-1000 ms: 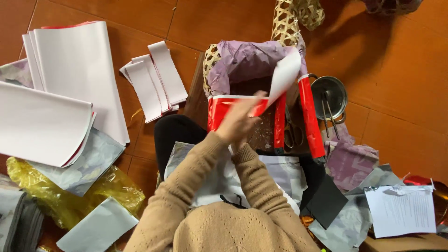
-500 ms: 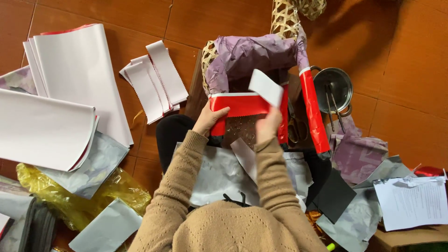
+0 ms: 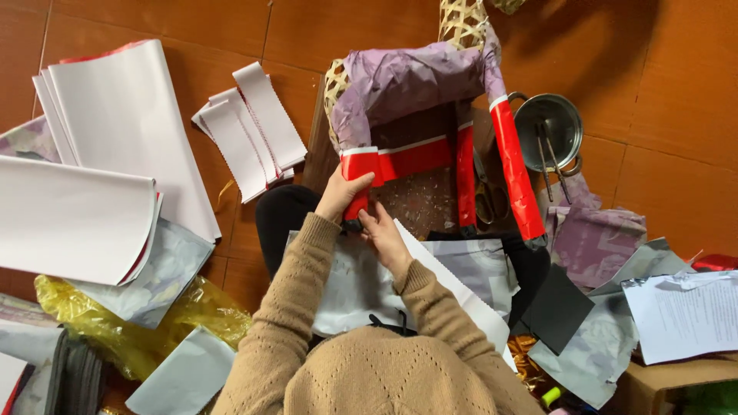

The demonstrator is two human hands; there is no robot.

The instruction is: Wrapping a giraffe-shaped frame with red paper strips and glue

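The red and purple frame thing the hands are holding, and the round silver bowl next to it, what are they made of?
The red and purple frame looks like thin sticks wrapped in paper: glossy red on the legs, crinkled matte purple on top. What lies under the paper is hidden. The left hand grips a red leg; the right hand touches its foot. The round silver bowl seems metal, for it shines.

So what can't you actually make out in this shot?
- Left hand: its palm side on the red leg is hidden, so its grip is unclear.
- Right hand: its fingertips meet the leg's dark foot; what they pinch is too small to tell.
- Pot: thin tools inside, their kind unclear.
- Printed sheet: cut off by the right edge.
- The lap: covered by white paper.
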